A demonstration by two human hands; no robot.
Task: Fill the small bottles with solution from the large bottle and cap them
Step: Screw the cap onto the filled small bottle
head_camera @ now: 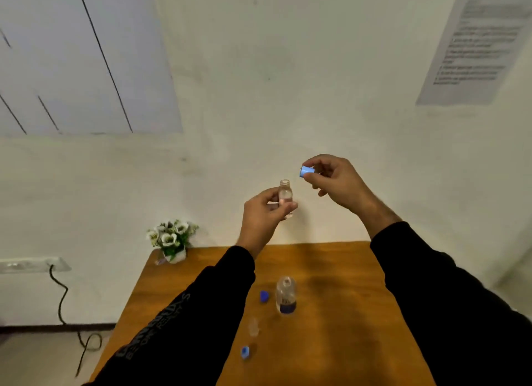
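Note:
My left hand (263, 213) holds a small clear bottle (285, 192) upright in the air, its mouth uncapped. My right hand (334, 178) pinches a light blue cap (307, 171) just up and to the right of that mouth, apart from it. On the wooden table (331, 313) below stands the large clear bottle (286, 295) with a blue label, uncapped. A dark blue cap (264, 296) lies to its left. A second small clear bottle (253, 327) stands nearer me, with another blue cap (245, 352) in front of it.
A small pot of white flowers (172, 240) sits on the table's far left corner. A black cable (62, 299) hangs from a wall socket strip at the left. The wall stands right behind the table.

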